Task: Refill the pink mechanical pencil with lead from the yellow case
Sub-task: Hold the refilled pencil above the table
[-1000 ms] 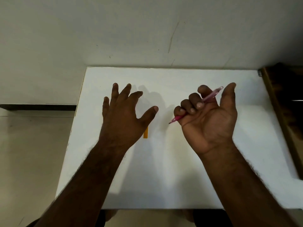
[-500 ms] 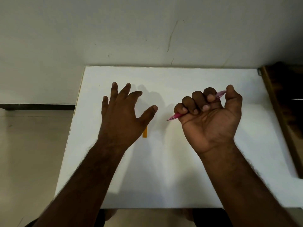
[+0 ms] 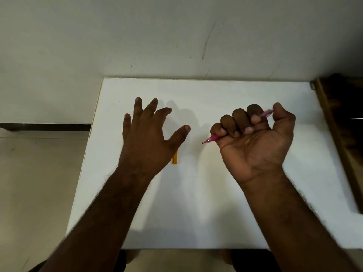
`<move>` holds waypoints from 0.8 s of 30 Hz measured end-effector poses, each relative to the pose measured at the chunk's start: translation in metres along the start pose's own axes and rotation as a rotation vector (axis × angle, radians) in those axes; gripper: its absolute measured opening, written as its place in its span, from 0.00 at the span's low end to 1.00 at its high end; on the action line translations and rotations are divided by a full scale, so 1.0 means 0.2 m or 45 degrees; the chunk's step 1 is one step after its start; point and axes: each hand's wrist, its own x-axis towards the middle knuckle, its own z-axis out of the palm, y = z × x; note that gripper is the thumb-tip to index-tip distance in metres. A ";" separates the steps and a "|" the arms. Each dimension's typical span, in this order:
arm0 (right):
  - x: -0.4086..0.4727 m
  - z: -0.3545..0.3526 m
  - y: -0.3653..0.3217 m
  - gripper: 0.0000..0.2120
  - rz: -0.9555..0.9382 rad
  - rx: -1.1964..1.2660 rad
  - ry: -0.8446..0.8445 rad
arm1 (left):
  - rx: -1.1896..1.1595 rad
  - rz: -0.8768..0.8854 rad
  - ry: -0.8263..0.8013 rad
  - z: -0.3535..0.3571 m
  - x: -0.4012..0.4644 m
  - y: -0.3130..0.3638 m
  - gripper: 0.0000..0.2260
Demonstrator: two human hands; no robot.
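1. The yellow case (image 3: 174, 157) is left lying on the white table (image 3: 196, 203), mostly hidden under the spread, empty left hand (image 3: 149, 140).
2. The pink mechanical pencil (image 3: 213, 137), loosely cradled a second ago, is now clenched in the right hand (image 3: 253, 140), thumb on its cap; lead loading has not begun.

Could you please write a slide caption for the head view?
Right hand grips pink pencil; open left hand hovers over yellow case on white table.

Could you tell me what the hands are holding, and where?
The right hand grips the pink pencil around its barrel; the left hand holds nothing.
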 end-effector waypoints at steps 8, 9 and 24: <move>0.00 0.00 0.00 0.21 0.004 -0.007 -0.004 | -0.010 -0.001 0.000 0.00 0.00 0.01 0.30; 0.00 0.00 0.00 0.22 0.009 -0.002 -0.002 | -0.010 -0.002 0.001 -0.01 0.00 0.01 0.30; 0.00 0.00 0.00 0.22 0.016 0.012 0.002 | -0.011 -0.002 0.005 0.00 0.00 0.01 0.30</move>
